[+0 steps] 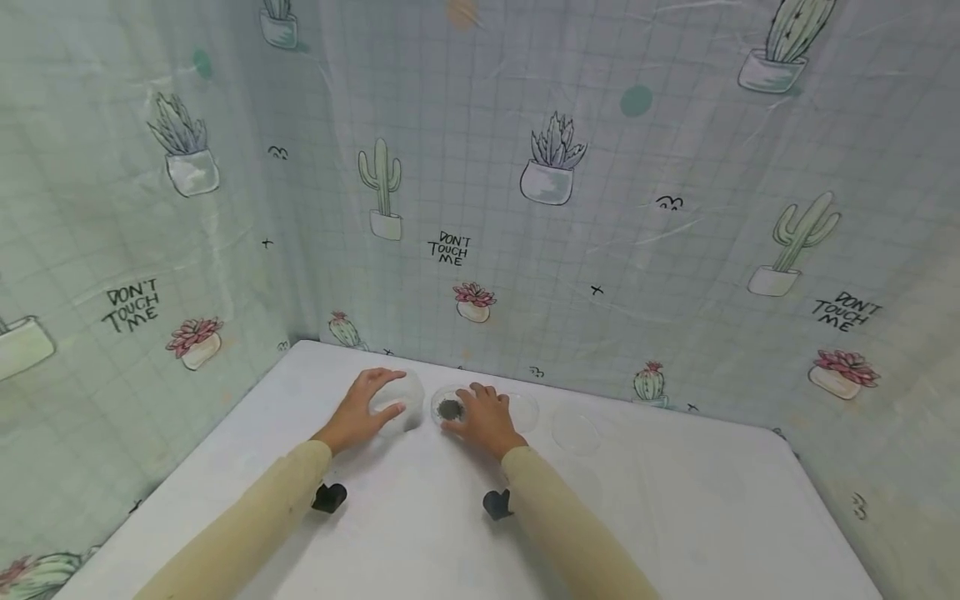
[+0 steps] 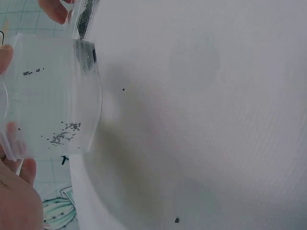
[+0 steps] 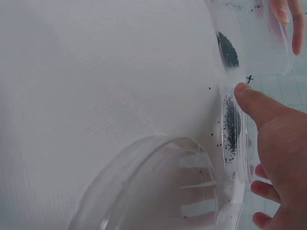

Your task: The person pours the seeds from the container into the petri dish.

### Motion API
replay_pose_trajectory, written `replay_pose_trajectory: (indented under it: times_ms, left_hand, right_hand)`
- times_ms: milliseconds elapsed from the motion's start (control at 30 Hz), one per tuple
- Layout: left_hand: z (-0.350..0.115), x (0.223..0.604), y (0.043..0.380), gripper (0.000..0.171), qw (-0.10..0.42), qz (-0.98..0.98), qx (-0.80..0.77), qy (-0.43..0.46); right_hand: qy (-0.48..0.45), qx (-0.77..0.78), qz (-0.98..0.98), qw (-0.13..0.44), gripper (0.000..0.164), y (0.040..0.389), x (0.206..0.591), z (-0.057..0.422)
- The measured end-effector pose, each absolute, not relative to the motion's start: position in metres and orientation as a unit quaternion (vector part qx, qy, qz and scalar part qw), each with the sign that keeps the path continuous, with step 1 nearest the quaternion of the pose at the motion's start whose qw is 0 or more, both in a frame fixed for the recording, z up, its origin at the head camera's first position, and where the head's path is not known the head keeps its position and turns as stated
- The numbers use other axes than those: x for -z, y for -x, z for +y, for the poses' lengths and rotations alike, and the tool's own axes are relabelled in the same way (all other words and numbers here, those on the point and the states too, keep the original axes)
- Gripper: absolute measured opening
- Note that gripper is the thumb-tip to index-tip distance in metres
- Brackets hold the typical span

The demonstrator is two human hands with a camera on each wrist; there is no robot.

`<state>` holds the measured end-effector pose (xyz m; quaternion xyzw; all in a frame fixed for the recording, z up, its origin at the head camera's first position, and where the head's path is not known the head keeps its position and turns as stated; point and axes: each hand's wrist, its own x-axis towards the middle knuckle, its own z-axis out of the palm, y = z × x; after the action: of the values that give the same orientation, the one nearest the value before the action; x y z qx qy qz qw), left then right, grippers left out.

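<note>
My left hand (image 1: 362, 410) grips a clear plastic cup (image 2: 43, 96) from the side, thumb and fingers curved round its wall. Dark grains cling to the inside of the cup, and a heap of them (image 3: 228, 50) lies at its bottom. To its right, my right hand (image 1: 486, 421) holds a shallow clear petri dish (image 3: 244, 163) by its rim, thumb on the near side and fingers round the far side. A patch of dark grains (image 1: 450, 409) lies in the dish. Cup and dish are close together near the table's back edge.
Two more clear round dishes, a nearer one (image 1: 527, 412) and a farther one (image 1: 576, 432), are on the white table (image 1: 712, 500) to the right. A few loose grains dot the tabletop. A cactus-printed curtain (image 1: 480, 183) hangs behind the table.
</note>
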<state>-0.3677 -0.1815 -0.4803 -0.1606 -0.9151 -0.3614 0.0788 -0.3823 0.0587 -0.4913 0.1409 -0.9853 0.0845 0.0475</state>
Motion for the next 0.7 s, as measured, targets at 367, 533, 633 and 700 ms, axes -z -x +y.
replay_pose_trajectory:
  times_ms: [367,533,633,700]
  left_hand:
    - [-0.183,0.475,0.368,0.071,0.065,-0.929,0.335,0.144]
    - [-0.182,0.472,0.368,0.071,0.062,-0.931,0.331,0.142]
    - [-0.181,0.472,0.368,0.074,0.068,-0.932,0.328,0.14]
    - [-0.18,0.473,0.368,0.079,0.075,-0.932,0.327,0.135]
  right_hand:
    - [-0.144,-0.092,-0.984,0.06,0.07,0.375,0.486,0.067]
    - [-0.143,-0.096,-0.983,0.061,0.069,0.371,0.482,0.075]
    - [-0.14,-0.095,-0.984,0.056,0.068,0.37,0.479,0.081]
    - [-0.138,-0.092,-0.985,0.054,0.068,0.37,0.477,0.086]
